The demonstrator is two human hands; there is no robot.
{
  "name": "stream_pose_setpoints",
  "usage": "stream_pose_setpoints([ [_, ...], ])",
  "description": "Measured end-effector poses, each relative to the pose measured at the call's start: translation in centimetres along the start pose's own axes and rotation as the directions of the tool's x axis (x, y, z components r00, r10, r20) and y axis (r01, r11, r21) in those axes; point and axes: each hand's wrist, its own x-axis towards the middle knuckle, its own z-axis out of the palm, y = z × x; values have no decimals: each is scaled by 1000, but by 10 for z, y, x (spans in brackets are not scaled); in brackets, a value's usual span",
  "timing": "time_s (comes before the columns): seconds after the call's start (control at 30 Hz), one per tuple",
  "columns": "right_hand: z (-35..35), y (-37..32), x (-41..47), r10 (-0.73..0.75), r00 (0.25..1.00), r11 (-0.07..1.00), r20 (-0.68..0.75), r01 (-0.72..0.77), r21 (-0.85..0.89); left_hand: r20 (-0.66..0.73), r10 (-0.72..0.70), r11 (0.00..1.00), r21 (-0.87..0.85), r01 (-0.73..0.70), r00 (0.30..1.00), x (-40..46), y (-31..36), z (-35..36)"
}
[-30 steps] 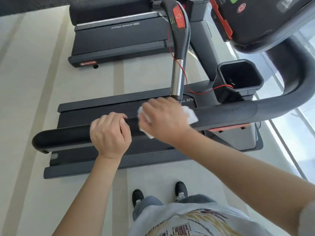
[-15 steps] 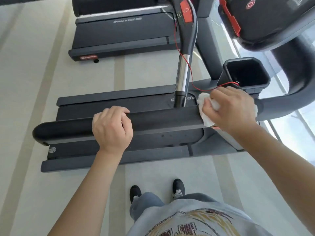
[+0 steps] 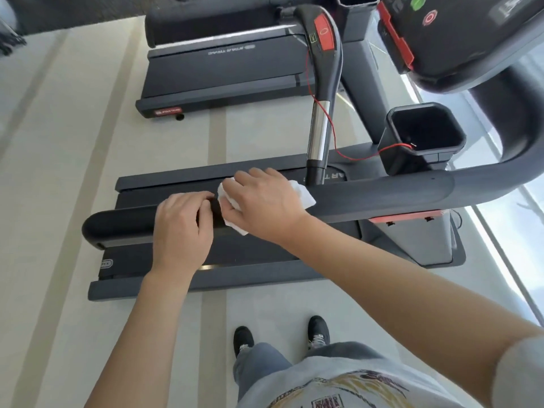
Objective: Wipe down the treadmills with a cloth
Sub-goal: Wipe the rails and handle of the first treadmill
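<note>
A dark grey treadmill handrail runs across the middle of the head view, above the treadmill deck. My left hand grips the rail near its left end, fingers curled over the top. My right hand presses a white cloth onto the rail just right of the left hand, fingers curled round the cloth. Most of the cloth is hidden under the hand; corners stick out on both sides.
A chrome and black inner handle with a red button rises beyond the rail, trailing a red cord to a black cup holder. The console sits top right. A second treadmill stands farther away. My shoes are on the pale floor.
My right hand slid the cloth right along the rail toward the cup holder, then back left until it nearly touches the left hand. The left hand stayed gripping the rail.
</note>
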Motion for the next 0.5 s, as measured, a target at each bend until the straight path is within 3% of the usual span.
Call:
stream_pose_setpoints([
  [0.17,-51,73,-30,78,995,994,-68,-83,-71,70,82,996,30,-84,994,8,49,21],
  [0.3,-95,136,-66,101,988,974,-114,-122,-193,94,250,962,-135,-237,964,16,98,42],
  [0.5,-146,202,-101,324,916,868,-236,-387,-311,165,382,910,-238,-339,909,38,139,58],
])
